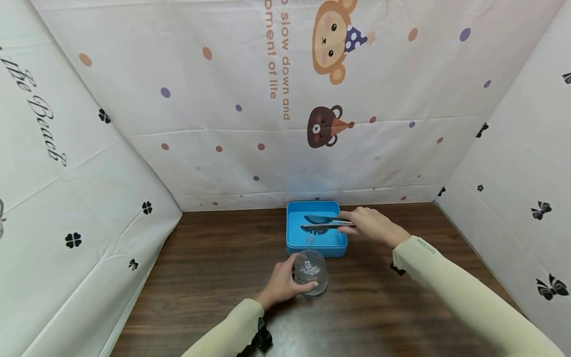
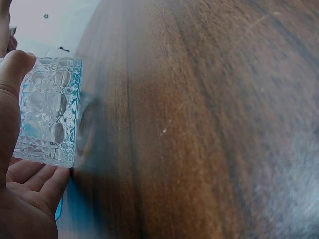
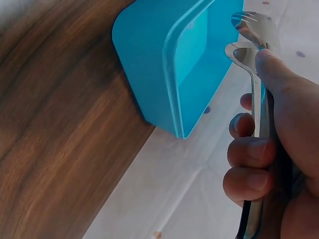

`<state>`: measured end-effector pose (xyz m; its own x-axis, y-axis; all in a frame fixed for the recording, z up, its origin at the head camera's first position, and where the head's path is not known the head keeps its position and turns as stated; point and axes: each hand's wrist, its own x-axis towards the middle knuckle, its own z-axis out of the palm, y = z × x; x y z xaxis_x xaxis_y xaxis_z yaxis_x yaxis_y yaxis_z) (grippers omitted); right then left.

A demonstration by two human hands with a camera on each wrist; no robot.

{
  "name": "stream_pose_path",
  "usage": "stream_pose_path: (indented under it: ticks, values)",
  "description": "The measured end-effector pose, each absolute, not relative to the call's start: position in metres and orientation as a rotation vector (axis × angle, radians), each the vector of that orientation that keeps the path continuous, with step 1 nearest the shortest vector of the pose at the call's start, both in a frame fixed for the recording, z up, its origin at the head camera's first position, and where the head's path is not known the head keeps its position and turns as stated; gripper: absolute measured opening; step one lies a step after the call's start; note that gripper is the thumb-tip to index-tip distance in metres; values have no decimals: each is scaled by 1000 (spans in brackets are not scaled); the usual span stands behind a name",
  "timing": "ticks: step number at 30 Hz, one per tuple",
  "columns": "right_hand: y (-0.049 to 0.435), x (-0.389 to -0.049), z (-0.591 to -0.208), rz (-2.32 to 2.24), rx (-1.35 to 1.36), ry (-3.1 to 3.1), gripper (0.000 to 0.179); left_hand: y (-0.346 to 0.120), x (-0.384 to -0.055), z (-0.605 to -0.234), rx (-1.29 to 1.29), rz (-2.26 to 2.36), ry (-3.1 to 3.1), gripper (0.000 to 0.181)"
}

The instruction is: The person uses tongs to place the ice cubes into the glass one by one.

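Note:
My left hand (image 1: 282,283) holds a clear cut-glass tumbler (image 1: 317,285) on the table in front of the box, thumb on the near side and fingers behind. A faceted pattern covers the tumbler in the left wrist view, and clear bits show inside it from above. My right hand (image 1: 373,225) grips metal tongs (image 1: 322,226) with dark handles, their two ends apart over the blue box (image 1: 290,246). One end has fork tines (image 3: 245,19), the other is spoon-shaped. Small clear pieces (image 1: 310,239) lie in the box below the tongs.
The dark wooden table (image 1: 214,277) ends at a patterned cloth backdrop (image 1: 250,163) right behind the box. White cloth walls (image 1: 89,213) rise on both sides. Both forearms wear pale sleeves with dark wrist straps.

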<state>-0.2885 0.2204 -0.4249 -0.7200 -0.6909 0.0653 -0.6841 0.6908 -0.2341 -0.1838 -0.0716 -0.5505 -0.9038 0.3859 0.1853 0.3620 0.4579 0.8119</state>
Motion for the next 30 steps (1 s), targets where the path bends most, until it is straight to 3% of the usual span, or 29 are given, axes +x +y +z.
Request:
stream_pose_path:
  ticks: [4, 12, 30]
  values:
    - [220, -295, -425, -355, -1073, 2856, 28, -72, -184, -550, 685, 1467, 2669, 81]
    - [222, -303, -430, -264, -1016, 2904, 50, -72, -184, -550, 682, 1461, 2674, 81]
    - [217, -308, -437, -204, -986, 2873, 45, -72, -185, -550, 690, 1461, 2663, 81]
